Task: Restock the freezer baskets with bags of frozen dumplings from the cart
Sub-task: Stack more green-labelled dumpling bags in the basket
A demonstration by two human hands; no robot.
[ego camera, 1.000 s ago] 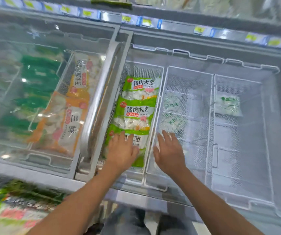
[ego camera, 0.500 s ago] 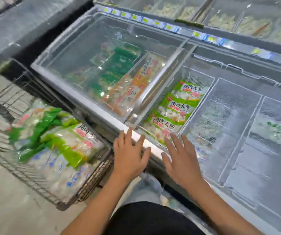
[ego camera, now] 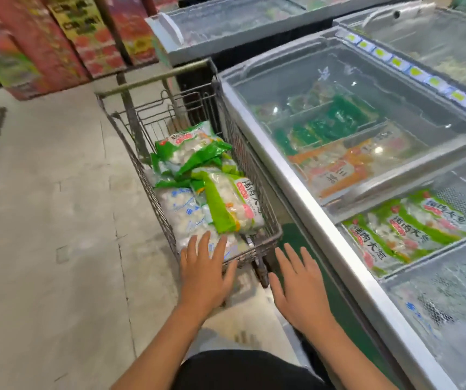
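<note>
Fingers spread and straight, the left hand hovers palm-down over the near end of the wire cart, its fingertips over the pale blue-printed bag lying at the cart's bottom; whether they touch the bag cannot be told. It grips nothing. The right hand is just as flat and splayed, empty, held in the air to the right of the cart's near corner, between the cart and the front wall of the freezer.

Inside the cart, a green-and-white dumpling bag lies tilted on top of the blue-printed one, just beyond the left fingertips. Farther back, more green bags are heaped loosely against each other. The cart stands parallel to the freezer's left side, close against it.

To the right, in the open part of the freezer, a basket holds a row of overlapping green dumpling bags of the same print as those in the cart. The nearer basket to its right shows frosty mesh with a faint bag beneath, too blurred to read. Farther along, under the sliding glass lid, lie orange bags and dark green packets. Yellow price tags line the freezer's far rim. Grey concrete floor stretches to the left.
</note>
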